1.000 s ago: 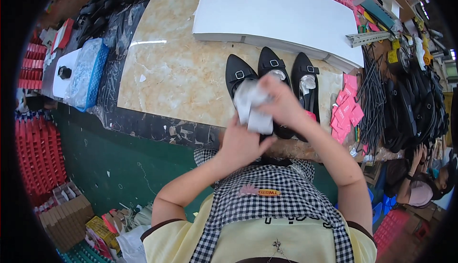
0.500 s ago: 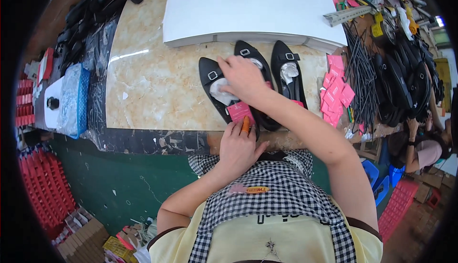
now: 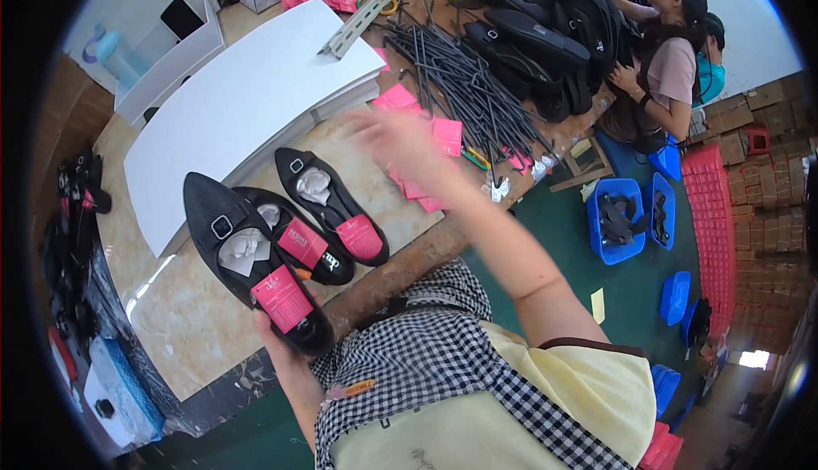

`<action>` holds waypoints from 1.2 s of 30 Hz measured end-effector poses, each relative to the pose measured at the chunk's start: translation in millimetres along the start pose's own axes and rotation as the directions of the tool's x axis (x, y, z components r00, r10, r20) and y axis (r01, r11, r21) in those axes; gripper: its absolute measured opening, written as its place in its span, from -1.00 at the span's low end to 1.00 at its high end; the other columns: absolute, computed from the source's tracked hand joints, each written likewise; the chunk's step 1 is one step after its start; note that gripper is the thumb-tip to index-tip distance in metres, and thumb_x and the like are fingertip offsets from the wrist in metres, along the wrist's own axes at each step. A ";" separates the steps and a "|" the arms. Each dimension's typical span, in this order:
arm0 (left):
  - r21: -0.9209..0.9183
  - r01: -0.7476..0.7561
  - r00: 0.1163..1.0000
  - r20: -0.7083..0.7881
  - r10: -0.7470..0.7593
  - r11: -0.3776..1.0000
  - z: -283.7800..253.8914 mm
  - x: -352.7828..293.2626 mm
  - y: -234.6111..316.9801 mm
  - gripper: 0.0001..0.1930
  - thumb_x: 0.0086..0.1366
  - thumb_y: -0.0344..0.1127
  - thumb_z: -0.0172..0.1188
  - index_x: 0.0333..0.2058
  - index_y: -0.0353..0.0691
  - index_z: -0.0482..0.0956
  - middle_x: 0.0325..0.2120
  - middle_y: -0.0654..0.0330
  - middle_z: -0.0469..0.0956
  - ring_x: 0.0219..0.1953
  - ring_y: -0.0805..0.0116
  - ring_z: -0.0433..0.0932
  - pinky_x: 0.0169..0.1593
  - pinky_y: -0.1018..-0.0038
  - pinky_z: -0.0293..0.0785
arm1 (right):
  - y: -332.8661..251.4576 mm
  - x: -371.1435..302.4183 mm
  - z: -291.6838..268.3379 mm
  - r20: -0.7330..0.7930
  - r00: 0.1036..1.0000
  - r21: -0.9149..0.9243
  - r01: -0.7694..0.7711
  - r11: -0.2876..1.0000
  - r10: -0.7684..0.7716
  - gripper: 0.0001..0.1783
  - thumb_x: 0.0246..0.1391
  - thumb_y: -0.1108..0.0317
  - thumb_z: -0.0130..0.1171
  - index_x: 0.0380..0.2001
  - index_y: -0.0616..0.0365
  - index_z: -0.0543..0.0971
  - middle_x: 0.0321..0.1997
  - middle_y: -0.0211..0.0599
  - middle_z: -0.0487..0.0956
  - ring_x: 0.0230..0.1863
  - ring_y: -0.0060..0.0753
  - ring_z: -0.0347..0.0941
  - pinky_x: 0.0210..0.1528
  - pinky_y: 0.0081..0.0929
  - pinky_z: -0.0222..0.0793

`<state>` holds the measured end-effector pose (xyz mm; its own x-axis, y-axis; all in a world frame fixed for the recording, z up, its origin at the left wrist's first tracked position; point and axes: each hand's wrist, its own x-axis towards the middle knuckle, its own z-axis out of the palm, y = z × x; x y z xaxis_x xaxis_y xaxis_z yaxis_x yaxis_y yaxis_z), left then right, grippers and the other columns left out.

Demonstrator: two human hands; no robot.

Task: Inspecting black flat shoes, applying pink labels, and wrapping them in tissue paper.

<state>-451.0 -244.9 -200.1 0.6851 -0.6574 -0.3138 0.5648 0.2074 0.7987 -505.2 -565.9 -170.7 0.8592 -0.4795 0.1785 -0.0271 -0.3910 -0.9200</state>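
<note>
A black pointed flat shoe (image 3: 209,206) with a square buckle tilts up at the table's front edge, its heel toward me. My left hand (image 3: 288,369) grips it around the heel, thumb along the near side; the other fingers are mostly hidden beneath. White stuffing paper (image 3: 244,251) fills its opening, and a pink tag (image 3: 281,297) lies over the insole. Beside it on the table are two similar shoes, a middle one (image 3: 328,270) and a right one (image 3: 348,204), each with a pink tag. My right hand (image 3: 400,148) is above the table near loose pink tags, its fingers smeared by motion.
A white sheet stack (image 3: 247,121) covers the table's back, a metal angle strip (image 3: 371,11) on its corner. Black rods (image 3: 473,82) and piled black shoes (image 3: 545,31) lie right. Beyond, a co-worker (image 3: 669,69) handles shoes. Blue baskets (image 3: 615,253) stand on the floor.
My view has turned to the right. My left hand now has the left shoe by its heel and tilts it up. My right hand has moved off the shoes, rightward toward the tags.
</note>
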 end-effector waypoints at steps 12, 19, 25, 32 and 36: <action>-0.274 0.026 0.999 -0.018 -0.032 0.961 9.8 46.1 15.2 0.06 0.18 0.59 -0.31 0.11 -0.46 0.33 -0.22 -0.11 0.59 -0.30 0.07 0.64 -0.26 0.19 0.63 | 12.5 -47.6 -115.3 -0.239 0.945 -0.671 -0.328 0.665 0.224 -0.76 0.07 0.27 0.15 -0.25 0.18 0.51 -0.63 -0.10 0.58 -0.52 -0.04 0.57 -0.43 -0.15 0.43; 0.003 -0.119 0.940 -0.323 0.114 0.993 7.1 64.6 1.1 0.00 0.25 0.56 -0.49 0.13 -0.33 0.37 -0.11 0.05 0.58 -0.12 0.24 0.61 -0.05 0.34 0.59 | -104.4 -60.6 23.7 0.386 0.886 0.016 -0.283 0.959 0.255 -0.53 0.09 0.39 0.28 0.11 0.15 0.54 -0.75 -0.48 0.44 -0.69 -0.79 0.28 -0.57 -0.64 0.24; 0.072 -0.112 0.939 -0.319 0.130 0.991 2.8 42.7 8.9 0.01 0.25 0.55 -0.54 0.13 -0.33 0.38 -0.09 0.07 0.57 -0.07 0.25 0.59 0.00 0.34 0.55 | -110.9 -31.8 65.4 0.523 0.821 0.085 -0.319 0.944 0.230 -0.57 0.18 0.41 0.16 0.13 0.21 0.51 -0.70 -0.44 0.49 -0.67 -0.73 0.33 -0.57 -0.61 0.27; 0.203 -0.222 0.943 -0.205 0.263 0.954 -7.2 38.5 -1.6 -0.03 0.31 0.50 -0.56 0.16 -0.31 0.38 0.02 0.08 0.52 0.06 0.24 0.51 0.17 0.32 0.38 | -97.2 -39.2 103.5 0.267 0.963 0.057 0.027 0.998 -0.041 -0.68 0.16 0.35 0.17 -0.03 0.23 0.58 -0.75 -0.25 0.44 -0.74 -0.37 0.39 -0.64 -0.47 0.24; 0.267 -0.266 0.896 -0.287 0.340 0.926 1.7 37.2 -17.7 -0.05 0.33 0.47 -0.56 0.20 -0.30 0.34 0.12 0.11 0.45 0.18 0.24 0.39 0.30 0.33 0.20 | -110.4 -35.7 119.4 0.107 0.968 -0.135 0.242 0.961 -0.229 -0.79 0.12 0.37 0.17 -0.19 0.19 0.59 -0.71 -0.18 0.48 -0.67 -0.18 0.49 -0.63 -0.28 0.32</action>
<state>-436.3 -274.2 -225.1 0.9376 -0.3101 -0.1571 0.2183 0.1734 0.9604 -471.8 -411.9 -117.2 0.8922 -0.2906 0.3457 0.1130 -0.5975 -0.7939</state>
